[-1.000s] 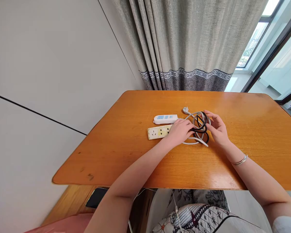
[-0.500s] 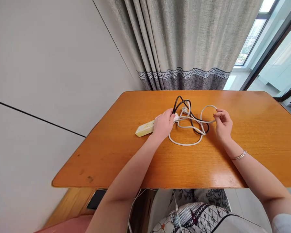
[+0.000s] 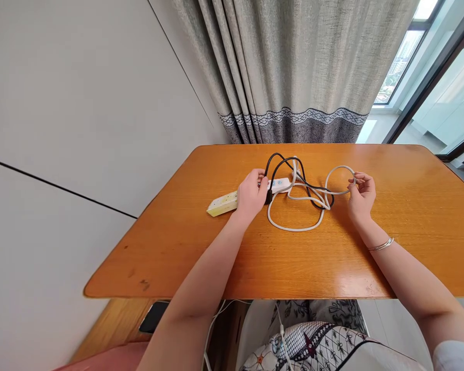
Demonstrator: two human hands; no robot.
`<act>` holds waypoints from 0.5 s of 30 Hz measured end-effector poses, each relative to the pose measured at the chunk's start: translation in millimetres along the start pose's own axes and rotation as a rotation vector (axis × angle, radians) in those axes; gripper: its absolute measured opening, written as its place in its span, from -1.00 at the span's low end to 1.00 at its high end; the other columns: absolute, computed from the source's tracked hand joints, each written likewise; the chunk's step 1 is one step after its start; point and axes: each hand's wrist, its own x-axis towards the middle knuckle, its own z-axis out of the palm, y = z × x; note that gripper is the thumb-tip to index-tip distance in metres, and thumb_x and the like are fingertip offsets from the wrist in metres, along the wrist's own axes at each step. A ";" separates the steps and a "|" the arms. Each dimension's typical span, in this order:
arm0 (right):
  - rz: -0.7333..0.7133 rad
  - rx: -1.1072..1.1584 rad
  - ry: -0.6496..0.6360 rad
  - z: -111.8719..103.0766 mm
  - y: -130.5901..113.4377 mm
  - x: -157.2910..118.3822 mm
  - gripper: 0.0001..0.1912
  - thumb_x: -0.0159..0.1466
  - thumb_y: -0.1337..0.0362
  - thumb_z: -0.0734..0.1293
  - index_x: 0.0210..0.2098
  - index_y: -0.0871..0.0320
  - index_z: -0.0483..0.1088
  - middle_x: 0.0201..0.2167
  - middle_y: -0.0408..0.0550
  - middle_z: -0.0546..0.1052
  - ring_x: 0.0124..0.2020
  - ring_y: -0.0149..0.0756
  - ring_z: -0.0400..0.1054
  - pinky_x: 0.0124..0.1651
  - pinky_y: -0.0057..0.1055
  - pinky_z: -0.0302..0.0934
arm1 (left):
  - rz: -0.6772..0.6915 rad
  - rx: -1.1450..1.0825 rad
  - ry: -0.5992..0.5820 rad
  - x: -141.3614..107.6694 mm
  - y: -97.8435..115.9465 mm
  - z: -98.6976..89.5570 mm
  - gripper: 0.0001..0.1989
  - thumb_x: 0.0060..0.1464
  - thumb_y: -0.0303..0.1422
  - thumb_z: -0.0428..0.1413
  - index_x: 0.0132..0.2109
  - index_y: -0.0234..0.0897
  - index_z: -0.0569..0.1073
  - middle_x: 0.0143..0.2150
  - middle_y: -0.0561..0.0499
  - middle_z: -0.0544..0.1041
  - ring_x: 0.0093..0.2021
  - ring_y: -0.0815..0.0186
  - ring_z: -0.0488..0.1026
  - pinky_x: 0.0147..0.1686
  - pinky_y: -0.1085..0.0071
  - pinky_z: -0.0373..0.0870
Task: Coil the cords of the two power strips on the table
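A white, yellowed power strip (image 3: 221, 204) lies slantwise on the wooden table (image 3: 216, 263). My left hand (image 3: 251, 195) is closed over its middle, hiding several sockets. Beside those fingers a black plug (image 3: 269, 197) shows, its black cord (image 3: 282, 156) arching up and tangling with a white cable (image 3: 294, 230). My right hand (image 3: 362, 197) pinches a loop of that white cable to the right of the tangle. The white cable's plug (image 3: 296, 174) lies behind the strip's right end, partly covered by cord.
Grey curtains (image 3: 309, 67) hang behind the table's far edge, and a glass door (image 3: 444, 93) stands at the right. A pale wall panel (image 3: 62, 103) borders the left side. Below the table's left front lies a dark phone-like object (image 3: 153, 317).
My left hand and the power strip have shifted left, uncovering the black plug and the strip's right end. My right hand has moved slightly right with the white cable loop.
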 end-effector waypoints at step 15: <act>-0.193 -0.369 -0.100 -1.9 -7.6 -11.7 -0.79 0.19 0.31 0.27 -0.16 0.04 0.37 0.05 0.05 0.42 0.15 -0.07 0.31 0.17 -0.02 0.20 | -0.069 -0.199 -0.258 -4.7 28.2 -9.0 -0.67 0.13 -0.06 0.10 -0.36 -0.24 0.50 -0.57 0.13 0.24 -0.51 0.36 0.21 -0.43 0.41 0.12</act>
